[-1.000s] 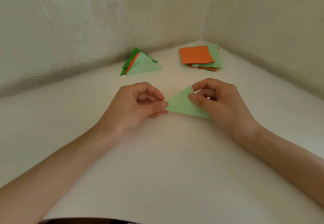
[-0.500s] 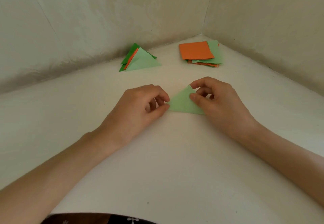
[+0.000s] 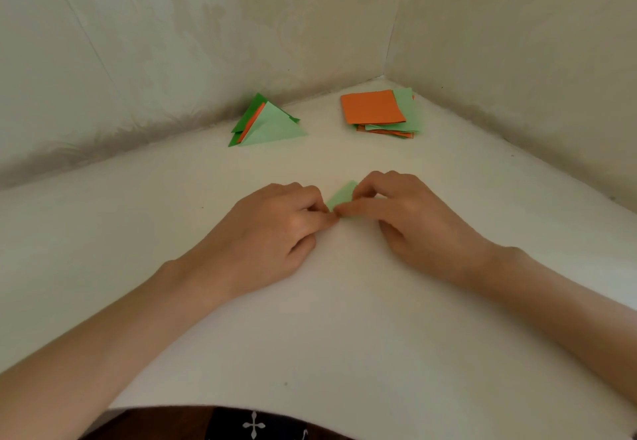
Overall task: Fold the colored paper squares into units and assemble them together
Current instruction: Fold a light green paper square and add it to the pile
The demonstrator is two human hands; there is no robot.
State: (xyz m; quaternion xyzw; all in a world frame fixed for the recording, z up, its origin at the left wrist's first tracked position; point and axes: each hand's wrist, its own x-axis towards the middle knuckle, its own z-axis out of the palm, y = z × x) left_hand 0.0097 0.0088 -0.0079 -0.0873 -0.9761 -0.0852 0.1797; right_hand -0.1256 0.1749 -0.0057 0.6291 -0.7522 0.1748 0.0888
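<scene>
Pinching a light-green paper w/ curled fingers, left hand & right hand meet thumb-to-thumb, low on the white table.

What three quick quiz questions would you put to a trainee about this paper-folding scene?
1. True or false: the top sheet of the stack of paper squares is orange.
2. Pick one. The light green paper is: A) lying free on the table, B) pinched by both hands, C) tucked under the stack.
3. Fill the gap: in the head view, the folded triangles lie to the ____ of the stack.

Key
1. True.
2. B: the left hand and the right hand both pinch it.
3. Left.
</scene>
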